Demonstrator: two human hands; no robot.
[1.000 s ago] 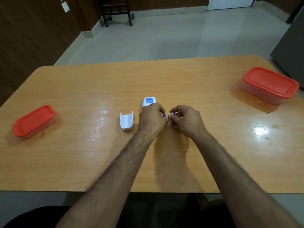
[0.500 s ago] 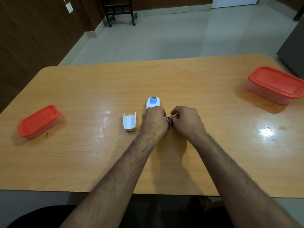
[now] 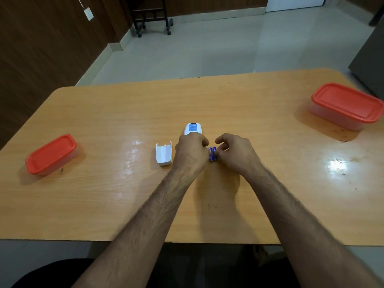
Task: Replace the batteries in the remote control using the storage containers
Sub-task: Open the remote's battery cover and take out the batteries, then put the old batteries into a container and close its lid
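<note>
A white remote control lies face down at the table's middle, its blue label showing. My left hand covers and grips its near end. The detached white battery cover lies just left of that hand. Two blue batteries lie side by side between my hands, and my right hand pinches them with its fingertips. A small container with a red lid stands at the far left, and a larger red-lidded container at the far right; both are closed.
The wooden table has rounded far corners, and its near edge runs just in front of my lap. Beyond it is tiled floor with a black wheeled stand. A dark cabinet stands close behind the right container.
The two batteries now sit together on the table between my hands, more exposed than before. My right hand's fingers have shifted around them. My left hand stays on the remote.
</note>
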